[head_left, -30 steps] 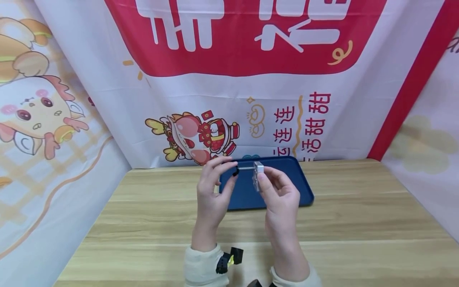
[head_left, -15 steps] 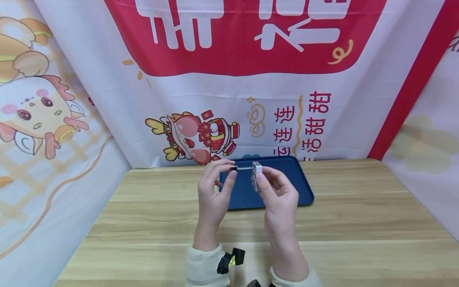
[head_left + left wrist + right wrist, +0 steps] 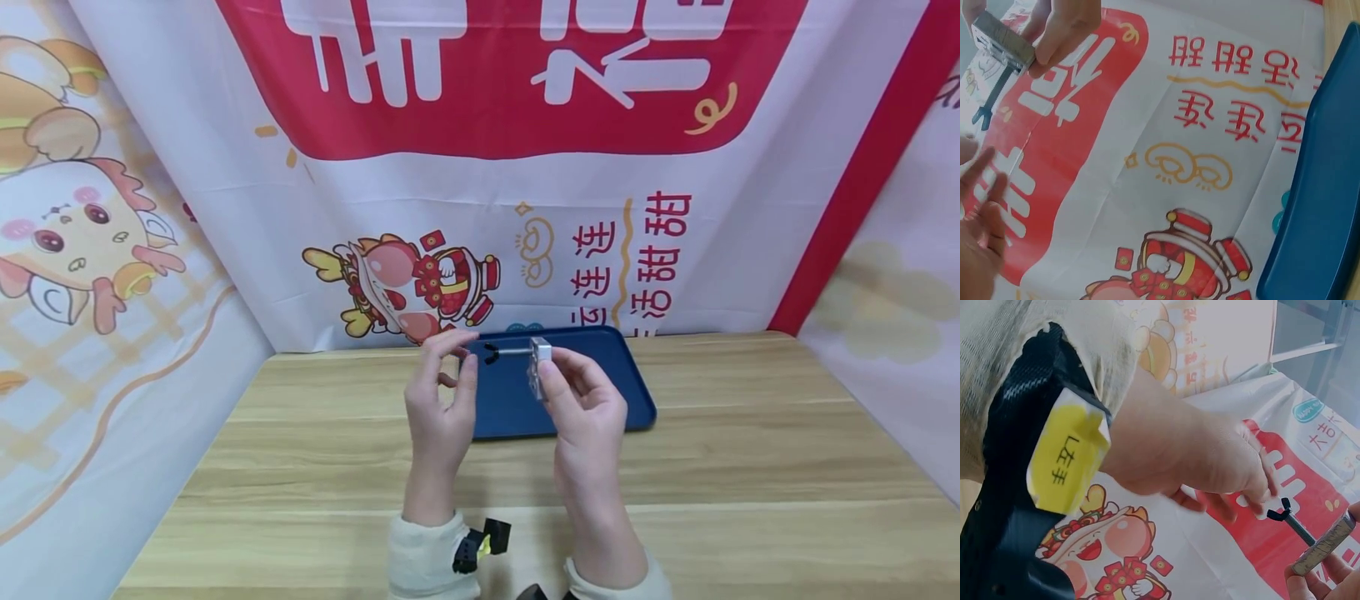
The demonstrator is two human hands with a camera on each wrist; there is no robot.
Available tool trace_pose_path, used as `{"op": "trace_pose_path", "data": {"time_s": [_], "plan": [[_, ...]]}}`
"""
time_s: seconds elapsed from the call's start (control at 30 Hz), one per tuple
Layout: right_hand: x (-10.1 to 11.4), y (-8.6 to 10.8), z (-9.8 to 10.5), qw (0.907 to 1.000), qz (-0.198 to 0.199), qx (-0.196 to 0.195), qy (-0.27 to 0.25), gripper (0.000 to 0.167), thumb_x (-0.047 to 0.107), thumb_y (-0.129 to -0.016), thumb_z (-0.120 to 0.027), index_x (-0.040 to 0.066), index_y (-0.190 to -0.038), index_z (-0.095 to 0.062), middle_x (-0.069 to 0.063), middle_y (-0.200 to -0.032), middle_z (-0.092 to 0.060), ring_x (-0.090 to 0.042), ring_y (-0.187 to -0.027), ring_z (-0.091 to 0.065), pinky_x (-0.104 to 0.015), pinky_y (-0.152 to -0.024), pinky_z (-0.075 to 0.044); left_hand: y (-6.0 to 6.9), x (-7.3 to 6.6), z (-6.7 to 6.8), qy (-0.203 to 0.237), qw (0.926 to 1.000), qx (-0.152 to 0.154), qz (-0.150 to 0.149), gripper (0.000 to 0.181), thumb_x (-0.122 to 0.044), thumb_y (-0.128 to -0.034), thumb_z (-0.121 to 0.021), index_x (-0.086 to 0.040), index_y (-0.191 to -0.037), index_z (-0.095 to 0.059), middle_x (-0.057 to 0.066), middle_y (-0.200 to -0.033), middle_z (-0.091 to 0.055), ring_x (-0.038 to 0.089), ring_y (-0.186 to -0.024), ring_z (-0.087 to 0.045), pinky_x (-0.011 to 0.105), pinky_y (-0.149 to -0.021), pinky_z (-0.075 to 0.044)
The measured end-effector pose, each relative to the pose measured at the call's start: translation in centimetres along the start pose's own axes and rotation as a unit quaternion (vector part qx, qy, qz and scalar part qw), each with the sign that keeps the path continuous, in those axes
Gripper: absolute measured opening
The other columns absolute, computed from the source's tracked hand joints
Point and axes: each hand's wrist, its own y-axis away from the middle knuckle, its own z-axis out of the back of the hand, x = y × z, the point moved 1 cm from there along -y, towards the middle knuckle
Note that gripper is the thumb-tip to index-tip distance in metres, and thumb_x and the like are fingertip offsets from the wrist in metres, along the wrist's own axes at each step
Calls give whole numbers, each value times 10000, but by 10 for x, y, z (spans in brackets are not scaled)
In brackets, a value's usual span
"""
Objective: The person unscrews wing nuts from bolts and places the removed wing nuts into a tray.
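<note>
A silvery metal block [image 3: 537, 371] is held up over the tray by my right hand [image 3: 588, 408], thumb on the near side and fingers behind. Out of its left side sticks a threaded wing screw [image 3: 516, 352] with a black two-winged head [image 3: 1280, 511]. In the left wrist view the screw [image 3: 999, 87] also projects from the block [image 3: 1004, 40]. Just left of the winged head is my left hand [image 3: 441, 400], its fingers loosely bent and apart from the screw. Nothing shows between its thumb and fingers.
A blue tray [image 3: 510, 421] lies on the wooden table [image 3: 337, 433] behind the hands, near a printed cloth [image 3: 360, 192] at the back. Another cloth hangs at the left [image 3: 97, 275]. A black strap [image 3: 467, 550] circles the left cuff.
My left fingers were pinching the winged head half a second ago. They have let go and moved slightly left. The right hand still holds the block in nearly the same place.
</note>
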Motion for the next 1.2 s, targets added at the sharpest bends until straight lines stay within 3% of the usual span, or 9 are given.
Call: {"op": "trace_pose_path", "data": {"time_s": [0.13, 0.2, 0.3, 0.4, 0.6, 0.8, 0.93, 1.07, 1.2], "plan": [[0, 0, 0, 10000, -23, 3, -8, 200, 120, -966, -642, 21, -1141, -644, -29, -1049, -684, -197, -977, -676, -256, -867, -571, -1, 1, 3, -634, 9903, -402, -1170, 273, 111, -889, -624, -47, -1101, -690, 124, -1142, -693, 253, -1025, -618, 222, -729, -486], [0, 0, 0, 10000, 6, 19, -9, 202, 114, -966, -641, 17, -1143, -643, -31, -1046, -682, -192, -970, -675, -253, -861, -572, -2, 1, 3, -1031, 9829, -411, -1467, 287, 101, -881, -639, -61, -1111, -696, 121, -1158, -685, 264, -1022, -607, 231, -797, -495], [0, 0, 0, 10000, 35, 20, -25, 202, 106, -965, -641, 13, -1144, -644, -30, -1039, -680, -173, -951, -674, -248, -851, -573, -1, 1, 1, -1493, 9747, -246, -1643, 310, 48, -874, -688, -83, -1155, -690, 122, -1196, -666, 262, -1022, -602, 276, -843, -514], [1, 0, 1, 10000, 31, 8, -27, 202, 107, -965, -641, 15, -1144, -645, -27, -1036, -682, -160, -941, -674, -247, -849, -573, 0, 1, -2, -1747, 9705, -87, -1662, 370, 9, -841, -752, -89, -1189, -673, 116, -1215, -661, 255, -1036, -614, 297, -848, -534], [2, 0, 0, 10000, -2, 29, -8, 211, 132, -960, -655, 18, -1138, -649, -27, -1027, -683, -154, -934, -673, -246, -849, -572, 1, 2, -5, -1705, 9726, -42, -1581, 417, 15, -809, -784, -84, -1196, -667, 100, -1161, -690, 237, -1027, -635, 272, -893, -529], [1, -1, 0, 10000, -26, 43, 37, 213, 126, -961, -652, 14, -1143, -647, -27, -1029, -680, -152, -936, -674, -253, -855, -573, 0, 1, -5, -1426, 9779, -72, -1526, 349, 4, -822, -777, -88, -1152, -709, 86, -1073, -727, 225, -938, -640, 279, -812, -532], [1, 0, -1, 10000, -32, 59, 61, 221, 119, -964, -645, 8, -1155, -642, -28, -1044, -682, -183, -963, -677, -263, -866, -573, 0, 1, -4, -1247, 9821, -46, -1412, 342, -23, -811, -796, -69, -1139, -707, 92, -1072, -735, 226, -947, -647, 275, -833, -516], [1, 0, -1, 9999, -36, 61, 100, 236, 127, -966, -644, 0, -1165, -640, -31, -1056, -682, -210, -990, -679, -274, -880, -571, -1, 1, -4, -985, 9880, 42, -1187, 311, -38, -822, -790, -56, -1121, -708, 100, -1072, -737, 227, -970, -648, 266, -847, -500], [1, 0, -2, 9999, -58, 64, 119, 243, 140, -966, -647, 0, -1165, -642, -29, -1056, -682, -179, -975, -678, -263, -880, -568, -1, 2, -3, -683, 9938, 164, -862, 252, -69, -856, -766, -63, -1103, -716, 88, -1056, -740, 202, -939, -624, 246, -720, -470]]}}
